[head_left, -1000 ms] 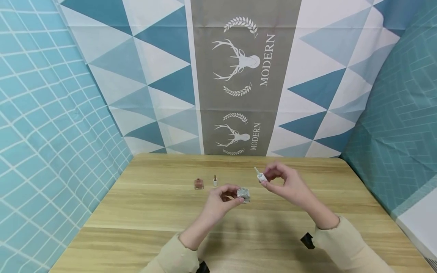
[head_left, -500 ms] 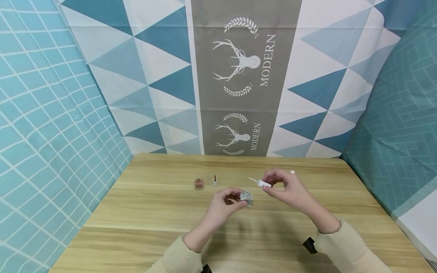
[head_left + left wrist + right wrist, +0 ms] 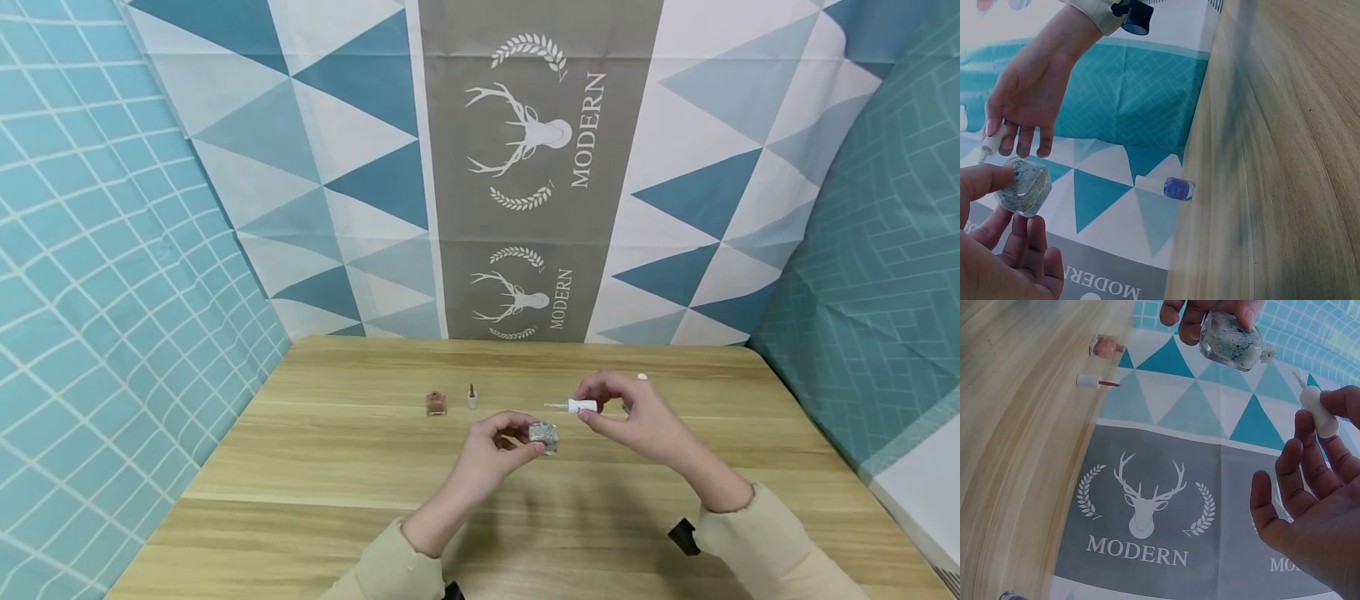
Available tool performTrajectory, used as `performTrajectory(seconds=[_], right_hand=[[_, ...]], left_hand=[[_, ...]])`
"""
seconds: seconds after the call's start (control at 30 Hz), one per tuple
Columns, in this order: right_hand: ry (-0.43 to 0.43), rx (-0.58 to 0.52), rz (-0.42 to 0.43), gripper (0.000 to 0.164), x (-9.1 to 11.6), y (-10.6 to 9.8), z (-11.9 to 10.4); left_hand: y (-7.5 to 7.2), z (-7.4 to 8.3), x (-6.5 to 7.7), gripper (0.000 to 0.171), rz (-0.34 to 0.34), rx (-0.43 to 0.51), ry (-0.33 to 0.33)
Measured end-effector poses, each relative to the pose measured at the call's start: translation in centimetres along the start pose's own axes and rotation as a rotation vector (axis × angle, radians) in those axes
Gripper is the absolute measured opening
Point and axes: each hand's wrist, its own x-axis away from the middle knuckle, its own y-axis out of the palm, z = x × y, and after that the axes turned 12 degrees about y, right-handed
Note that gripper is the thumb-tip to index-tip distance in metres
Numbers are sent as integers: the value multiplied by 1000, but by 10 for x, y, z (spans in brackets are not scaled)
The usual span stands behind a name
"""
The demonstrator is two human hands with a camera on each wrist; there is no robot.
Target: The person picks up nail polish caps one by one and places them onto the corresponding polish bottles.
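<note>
My left hand (image 3: pixel 483 457) holds a small clear nail polish bottle (image 3: pixel 544 433) with pale, dark-speckled glitter, thumb on one side and fingers on the other. Its neck is uncapped in the right wrist view and points toward the brush. Thumb and fingers of my right hand (image 3: pixel 637 417) pinch a white brush cap (image 3: pixel 582 406), whose glitter-coated brush (image 3: pixel 1299 379) points left. Cap and bottle are close together but apart, both above the table. The right hand's other fingers (image 3: pixel 1264 500) spread loosely.
An uncapped pinkish-brown nail polish bottle (image 3: pixel 436 405) stands further back on the wooden table (image 3: pixel 337 467). Beside it a white brush cap (image 3: pixel 472 401) stands brush up. A purple bottle (image 3: pixel 1179 189) with a white cap stands behind my right hand. Patterned cloths hang around.
My right hand has moved slightly down and turned the cap, so its brush swings from pointing up-left to level left. The left hand has shifted slightly right and down with the bottle.
</note>
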Motion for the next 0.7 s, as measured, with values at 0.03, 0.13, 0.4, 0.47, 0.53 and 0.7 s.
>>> performTrajectory(seconds=[0.03,0.13,0.4,0.47,0.53,0.7], right_hand=[[-1,4,-1,13,0,0,-1],[-4,17,-2,13,0,-2,-3],[-35,51,-7,14,0,-4,-8],[-51,55,-10,14,0,-4,-9],[-63,59,-12,14,0,-4,-9],[-85,73,-16,16,-1,-5,-8]], left_hand=[[0,-2,0,23,1,-1,-3],[2,-13,0,23,10,-7,0],[3,-31,-1,25,16,-1,38],[3,-31,-1,25,11,-7,37],[3,-30,-1,24,8,-10,30],[4,-28,-2,24,8,-12,14]])
